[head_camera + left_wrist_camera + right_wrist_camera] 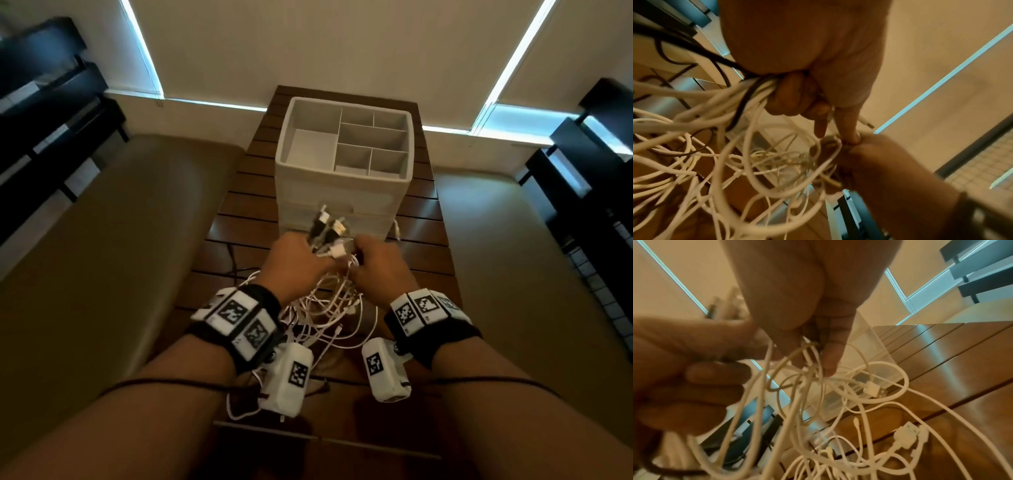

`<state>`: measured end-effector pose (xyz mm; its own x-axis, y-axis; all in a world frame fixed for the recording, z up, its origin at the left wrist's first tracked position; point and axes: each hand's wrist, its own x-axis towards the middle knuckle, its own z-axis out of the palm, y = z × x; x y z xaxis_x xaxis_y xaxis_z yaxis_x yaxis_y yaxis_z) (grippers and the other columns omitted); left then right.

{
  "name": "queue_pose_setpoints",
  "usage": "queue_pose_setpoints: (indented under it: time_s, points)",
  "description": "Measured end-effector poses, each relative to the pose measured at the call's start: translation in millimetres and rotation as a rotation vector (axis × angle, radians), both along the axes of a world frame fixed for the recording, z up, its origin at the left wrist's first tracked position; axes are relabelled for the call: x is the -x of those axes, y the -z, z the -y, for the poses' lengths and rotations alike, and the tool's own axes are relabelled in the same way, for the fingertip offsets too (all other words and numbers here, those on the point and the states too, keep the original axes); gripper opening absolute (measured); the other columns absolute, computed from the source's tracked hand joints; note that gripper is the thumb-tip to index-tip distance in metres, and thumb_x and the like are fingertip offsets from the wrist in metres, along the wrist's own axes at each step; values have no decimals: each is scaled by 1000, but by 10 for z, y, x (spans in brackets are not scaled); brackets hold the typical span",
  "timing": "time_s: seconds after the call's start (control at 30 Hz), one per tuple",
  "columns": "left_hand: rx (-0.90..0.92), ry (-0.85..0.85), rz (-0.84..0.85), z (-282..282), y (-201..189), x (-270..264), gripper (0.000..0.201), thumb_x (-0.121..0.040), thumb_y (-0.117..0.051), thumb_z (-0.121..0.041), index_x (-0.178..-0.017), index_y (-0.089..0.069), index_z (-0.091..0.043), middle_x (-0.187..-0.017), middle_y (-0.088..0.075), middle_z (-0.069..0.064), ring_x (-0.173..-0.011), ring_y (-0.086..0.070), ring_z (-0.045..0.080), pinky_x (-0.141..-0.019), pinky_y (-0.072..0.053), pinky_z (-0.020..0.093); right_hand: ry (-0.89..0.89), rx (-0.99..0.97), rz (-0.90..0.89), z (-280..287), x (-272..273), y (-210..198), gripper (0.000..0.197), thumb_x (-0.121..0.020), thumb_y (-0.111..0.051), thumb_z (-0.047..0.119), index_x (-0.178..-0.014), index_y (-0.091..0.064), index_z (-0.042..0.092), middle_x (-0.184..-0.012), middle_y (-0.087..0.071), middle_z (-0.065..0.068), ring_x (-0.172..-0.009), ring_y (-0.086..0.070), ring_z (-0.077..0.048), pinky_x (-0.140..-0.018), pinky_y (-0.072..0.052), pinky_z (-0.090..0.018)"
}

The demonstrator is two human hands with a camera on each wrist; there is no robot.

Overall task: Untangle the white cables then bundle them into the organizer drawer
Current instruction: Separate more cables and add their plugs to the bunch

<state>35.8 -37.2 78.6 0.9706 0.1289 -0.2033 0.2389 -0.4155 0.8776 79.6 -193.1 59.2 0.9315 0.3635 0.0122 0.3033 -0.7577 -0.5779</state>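
A tangle of white cables (329, 308) hangs between both hands above the wooden table (239, 219), its loops trailing onto the slats. My left hand (296, 262) grips a bunch of cable ends, and several plugs (327, 228) stick up past its knuckles. In the left wrist view its fingers (797, 94) curl round white cables (715, 113) and one dark cord. My right hand (376, 263) pinches a few white strands (812, 353) close beside the left hand (684, 369). The white organizer (342, 150) stands just beyond, its drawers closed.
The organizer's top tray has several empty compartments. Loose plugs (906, 434) lie on the table under the right hand. A tan couch (102, 257) flanks the table on the left, dark shelving (589, 192) stands at the right, and a thin dark cord (233, 257) crosses the slats.
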Motion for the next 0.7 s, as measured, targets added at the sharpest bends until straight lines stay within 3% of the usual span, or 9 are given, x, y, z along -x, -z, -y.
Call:
queue_pose_setpoints:
  time_s: [0.13, 0.3, 0.37, 0.4, 0.47, 0.57, 0.7]
  points:
    - [-12, 36, -39, 71, 18, -8, 28, -71, -85, -30, -79, -71, -8, -64, -65, 0, -48, -54, 3, -44, -38, 19, -21, 17, -2, -8, 36, -88, 22, -84, -66, 18, -105, -66, 13, -97, -70, -6, -89, -64, -20, -66, -39, -22]
    - [15, 72, -65, 114, -44, 8, 20, -80, -76, -17, -67, -63, -10, -53, -53, -4, -34, -41, -2, -38, -31, 14, -25, -24, -32, 1, 63, -95, 14, -83, -67, 16, -96, -69, 17, -87, -68, 1, -78, -60, -13, -60, -40, -16]
    - [27, 56, -104, 86, -60, 5, 18, -84, -71, -18, -71, -65, -7, -54, -52, -2, -37, -40, 4, -39, -30, 19, -5, -61, -81, 29, 55, -47, 11, -82, -70, 17, -94, -70, 17, -85, -67, 4, -77, -62, -13, -66, -50, -23]
    - [54, 33, -136, 50, -70, 2, 18, -86, -67, -18, -72, -65, -6, -54, -50, -1, -39, -39, 7, -40, -29, 20, 28, -79, -119, 60, 42, -9, 6, -82, -71, 20, -87, -70, 18, -83, -69, 2, -75, -64, -16, -69, -55, -33]
    - [128, 25, -202, -31, -90, 9, 21, -88, -61, -17, -69, -62, -7, -52, -46, 1, -40, -35, 11, -41, -26, 21, 127, -128, -179, 139, 11, 68, 15, -82, -73, 28, -70, -67, 19, -74, -71, -2, -71, -67, -20, -72, -57, -43]
    - [168, 82, -246, -90, -103, 73, 31, -89, -58, -15, -59, -52, -13, -44, -38, -5, -37, -28, 10, -40, -22, 20, 230, -177, -215, 173, -5, 146, 23, -82, -72, 27, -60, -67, 24, -69, -71, -1, -70, -69, -20, -73, -57, -45]
    - [107, 35, -230, -116, -58, 110, 28, -88, -56, -15, -60, -55, -11, -45, -38, -3, -39, -29, 13, -43, -24, 23, 281, -167, -242, 154, -18, 200, 17, -80, -74, 27, -65, -67, 28, -71, -71, 6, -73, -68, -13, -77, -58, -41]
